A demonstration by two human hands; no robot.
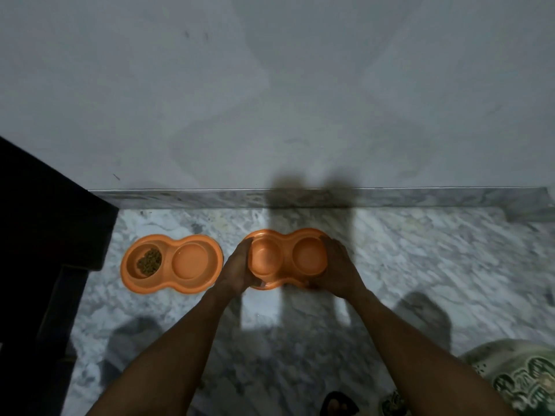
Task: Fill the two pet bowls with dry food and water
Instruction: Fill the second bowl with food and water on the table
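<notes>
Two orange double pet bowls are near the wall on a marble floor. The left double bowl (192, 288) lies flat on the floor; its left cup holds brown dry food (149, 261) and its right cup looks bare. I hold the right double bowl (288, 235) at both ends, slightly blurred and tilted toward me. My left hand (237, 271) grips its left end and my right hand (338, 265) grips its right end. Both of its cups look bare. I cannot tell whether it touches the floor.
A grey wall with a marble skirting (420, 197) runs just behind the bowls. Dark furniture (45, 235) stands at the left. A patterned green cloth (516, 376) shows at the bottom right, and a foot (338, 405) at the bottom edge.
</notes>
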